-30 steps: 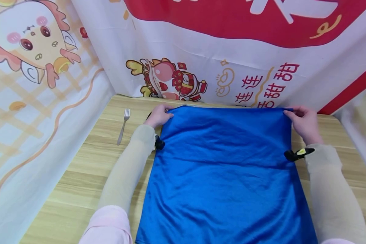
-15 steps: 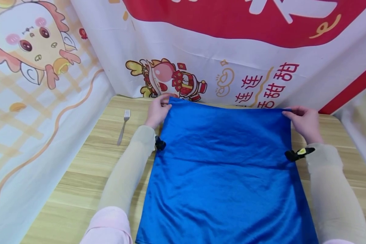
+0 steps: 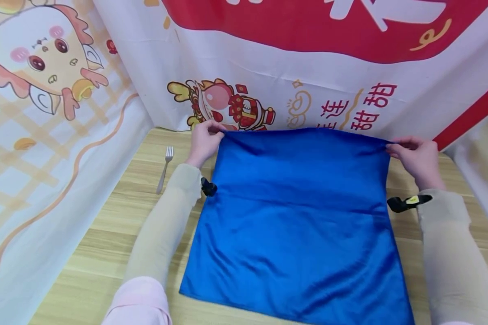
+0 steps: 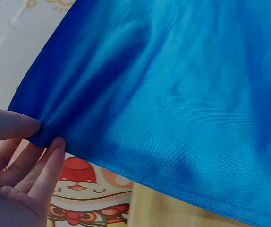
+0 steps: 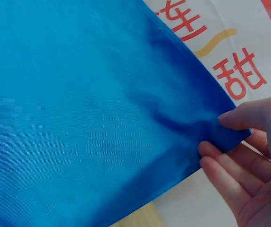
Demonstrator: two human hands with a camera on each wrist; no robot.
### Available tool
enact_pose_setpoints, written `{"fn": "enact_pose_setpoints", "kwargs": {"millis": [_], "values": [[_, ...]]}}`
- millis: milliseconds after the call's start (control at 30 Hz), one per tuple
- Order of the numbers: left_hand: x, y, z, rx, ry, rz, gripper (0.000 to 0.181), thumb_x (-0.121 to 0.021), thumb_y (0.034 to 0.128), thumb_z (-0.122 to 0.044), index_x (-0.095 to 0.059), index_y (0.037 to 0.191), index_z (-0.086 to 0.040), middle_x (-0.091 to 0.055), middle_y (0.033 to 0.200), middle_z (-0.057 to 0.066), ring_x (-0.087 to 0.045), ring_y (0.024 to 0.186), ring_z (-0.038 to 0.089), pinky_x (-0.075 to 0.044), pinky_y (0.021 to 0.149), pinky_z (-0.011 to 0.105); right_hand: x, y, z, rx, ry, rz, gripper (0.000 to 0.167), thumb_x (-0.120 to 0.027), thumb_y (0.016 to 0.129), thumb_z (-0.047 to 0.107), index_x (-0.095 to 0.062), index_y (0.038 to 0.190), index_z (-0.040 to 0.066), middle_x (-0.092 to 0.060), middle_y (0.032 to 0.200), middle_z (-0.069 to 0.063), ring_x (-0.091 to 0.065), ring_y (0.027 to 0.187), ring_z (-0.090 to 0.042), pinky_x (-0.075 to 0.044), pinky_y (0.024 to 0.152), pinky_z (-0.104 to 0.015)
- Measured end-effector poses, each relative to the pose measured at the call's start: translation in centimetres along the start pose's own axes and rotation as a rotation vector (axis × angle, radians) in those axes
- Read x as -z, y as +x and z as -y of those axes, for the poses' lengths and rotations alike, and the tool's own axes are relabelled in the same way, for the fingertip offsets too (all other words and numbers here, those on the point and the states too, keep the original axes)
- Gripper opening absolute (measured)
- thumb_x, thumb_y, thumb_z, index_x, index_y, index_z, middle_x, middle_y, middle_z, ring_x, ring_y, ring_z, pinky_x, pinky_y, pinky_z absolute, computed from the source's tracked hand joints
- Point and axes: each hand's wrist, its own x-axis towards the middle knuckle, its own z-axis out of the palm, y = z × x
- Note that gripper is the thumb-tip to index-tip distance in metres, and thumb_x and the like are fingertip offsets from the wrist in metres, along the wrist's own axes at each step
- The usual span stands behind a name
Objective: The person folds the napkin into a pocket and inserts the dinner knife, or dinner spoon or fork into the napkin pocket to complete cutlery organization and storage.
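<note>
Head view, fork left, backdrop behind cloth

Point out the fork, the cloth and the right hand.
Fork [image 3: 164, 170]: head view, on its handle.
Cloth [image 3: 301, 225]: head view, near its middle.
Right hand [image 3: 419, 160]: head view, on its middle.

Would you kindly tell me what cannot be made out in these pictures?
Head view: the near right corner of the shiny blue fabric sheet, cut off by the bottom edge.
Head view: the pale wooden tabletop beneath, covered by the sheet.
Head view: bold white lettering, cut off by the top edge.
</note>
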Motion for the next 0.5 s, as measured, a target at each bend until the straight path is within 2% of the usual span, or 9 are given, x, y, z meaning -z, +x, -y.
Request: {"fn": "enact_pose_setpoints", "kwargs": {"millis": [100,200,233,300,400,500], "values": [[0.4,0.2,-1.0,-0.036,-0.030,-0.049,0.008,-0.070,0.0945,-0.007,-0.075,0.099,-0.003,-0.071,0.098,0.006,-0.064,0.088,0.018,-0.052,0.081,0.030,0.0,0.1,0.9,-0.008,-0.010,-0.049,0.048,-0.073,0.093,0.042,-0.068,0.128,0.009,-0.066,0.102,0.014,-0.061,0.093,-0.003,-0.046,0.083,-0.018],[0.7,0.3,-1.9,-0.083,-0.074,-0.089,0.008,-0.071,0.0928,-0.004,-0.075,0.099,-0.001,-0.072,0.097,0.006,-0.065,0.088,0.018,-0.052,0.081,0.029,0.0,0.1,1.9,0.001,0.016,-0.124,0.043,-0.075,0.093,0.039,-0.072,0.127,0.013,-0.067,0.102,0.014,-0.057,0.095,-0.005,-0.043,0.083,-0.024],[0.9,0.4,-2.2,-0.102,-0.088,-0.100,0.007,-0.071,0.0924,-0.004,-0.075,0.098,-0.001,-0.072,0.097,0.006,-0.066,0.088,0.017,-0.053,0.082,0.028,0.0,0.1,2.2,0.019,0.038,-0.155,0.040,-0.076,0.092,0.035,-0.073,0.125,0.011,-0.068,0.100,0.015,-0.058,0.093,-0.004,-0.044,0.081,-0.022],[1.3,0.4,-2.9,-0.131,-0.122,-0.111,0.007,-0.071,0.0922,-0.003,-0.074,0.098,-0.001,-0.072,0.097,0.006,-0.067,0.089,0.016,-0.054,0.084,0.027,0.2,0.0,2.8,0.060,0.110,-0.215,0.033,-0.079,0.091,0.027,-0.077,0.118,0.009,-0.070,0.095,0.014,-0.061,0.089,-0.004,-0.046,0.077,-0.018],[2.1,0.2,-4.0,-0.143,-0.184,-0.106,0.007,-0.070,0.0927,-0.004,-0.074,0.099,-0.003,-0.072,0.100,0.005,-0.068,0.090,0.017,-0.055,0.084,0.027,0.7,-0.4,3.7,0.127,0.291,-0.273,0.027,-0.082,0.087,0.016,-0.078,0.111,0.004,-0.073,0.093,0.006,-0.065,0.087,-0.007,-0.049,0.074,-0.016],[2.8,-0.2,-4.7,-0.146,-0.220,-0.075,0.007,-0.071,0.0929,-0.006,-0.074,0.099,-0.004,-0.072,0.100,0.006,-0.069,0.089,0.019,-0.056,0.082,0.029,1.3,-0.9,4.5,0.147,0.424,-0.279,0.028,-0.085,0.085,0.013,-0.077,0.109,0.001,-0.074,0.097,0.001,-0.065,0.089,-0.011,-0.050,0.073,-0.016]]}}
